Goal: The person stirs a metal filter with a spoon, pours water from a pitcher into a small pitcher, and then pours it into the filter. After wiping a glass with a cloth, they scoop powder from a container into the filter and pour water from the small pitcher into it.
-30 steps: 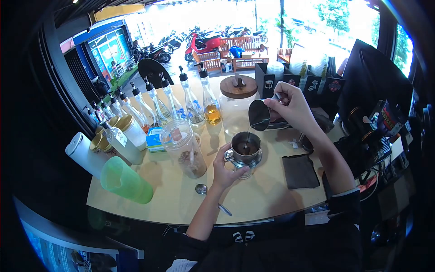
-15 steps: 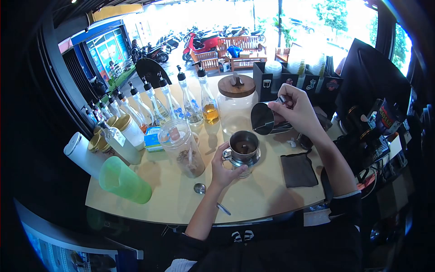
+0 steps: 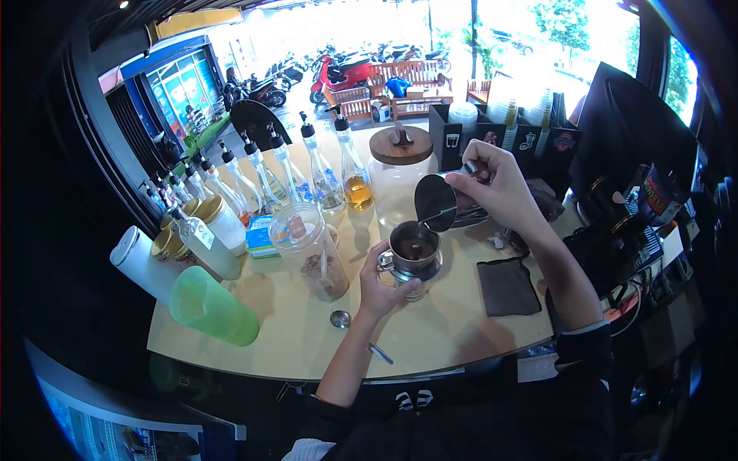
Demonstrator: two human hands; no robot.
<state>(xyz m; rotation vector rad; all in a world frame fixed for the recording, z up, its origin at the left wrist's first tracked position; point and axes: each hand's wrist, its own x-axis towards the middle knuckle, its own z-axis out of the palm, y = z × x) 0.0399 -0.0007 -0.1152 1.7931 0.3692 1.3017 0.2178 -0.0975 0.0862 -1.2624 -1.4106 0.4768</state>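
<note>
My right hand (image 3: 496, 188) holds a metal pitcher (image 3: 437, 203) by its handle, tilted over a metal drip filter cup (image 3: 415, 250). A thin stream of liquid runs from the pitcher's lip into the cup, where dark liquid shows. The filter cup stands upright on a small glass (image 3: 413, 288), mostly hidden under its metal plate. Around the left side of the filter and glass, the fingers of my left hand (image 3: 384, 286) are wrapped, near the filter's handle. A spoon (image 3: 340, 319) lies partly under my left forearm.
Left of the filter stands a clear jar (image 3: 319, 269); a green pitcher (image 3: 211, 307) is farther left. Pump bottles (image 3: 323, 177) line the back left. Behind the filter is a wooden-lidded jar (image 3: 384, 184). A dark folded cloth (image 3: 508, 287) lies right, near stacked cups (image 3: 503, 111).
The metal pitcher has moved slightly left and tipped farther over the filter cup, and the stream now reaches the cup. My left hand stays in place.
</note>
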